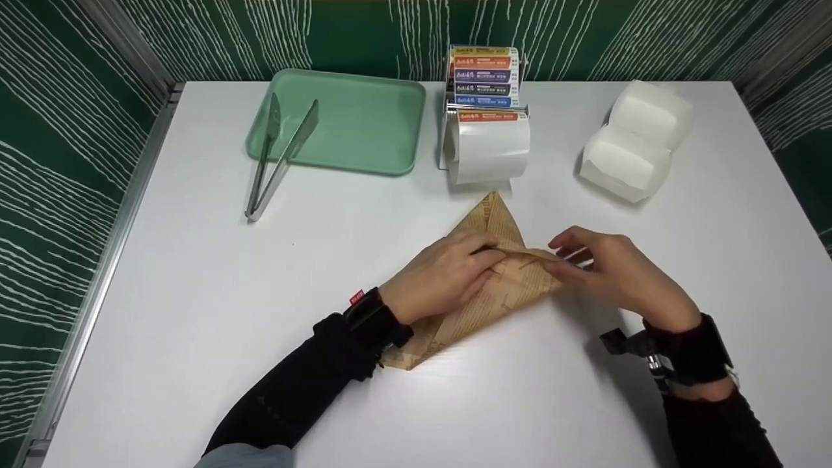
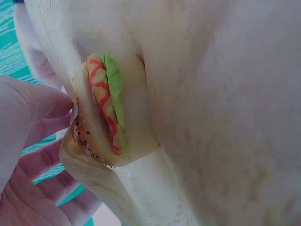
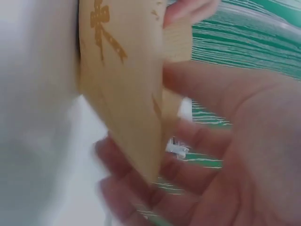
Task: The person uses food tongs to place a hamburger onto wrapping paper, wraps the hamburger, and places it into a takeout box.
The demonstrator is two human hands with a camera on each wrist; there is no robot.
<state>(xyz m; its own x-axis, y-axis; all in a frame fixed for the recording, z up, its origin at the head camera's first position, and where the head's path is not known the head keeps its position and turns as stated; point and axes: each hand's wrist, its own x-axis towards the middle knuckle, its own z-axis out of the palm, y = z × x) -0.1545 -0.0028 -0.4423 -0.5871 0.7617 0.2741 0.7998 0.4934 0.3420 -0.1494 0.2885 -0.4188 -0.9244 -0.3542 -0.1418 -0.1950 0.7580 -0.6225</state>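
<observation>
A sheet of brown printed wrapping paper (image 1: 494, 218) lies folded into a pointed shape on the white table (image 1: 195, 292), just right of centre. My left hand (image 1: 484, 253) rests on its middle, fingers curled over a folded edge. From the right, my right hand (image 1: 562, 257) pinches the paper's right corner and pulls it inward. In the left wrist view a sandwich (image 2: 106, 103) with green and red-yellow layers sits inside the paper (image 2: 225, 117), beside my left hand (image 2: 33, 141). The right wrist view shows the paper (image 3: 122, 94) held between the fingers (image 3: 225, 122), blurred.
A green tray (image 1: 364, 123) stands at the back, with metal tongs (image 1: 276, 156) resting across its left edge. A rack of label rolls (image 1: 487, 130) is behind the paper. An open white clamshell box (image 1: 634, 140) sits at the back right. Green patterned walls surround the table.
</observation>
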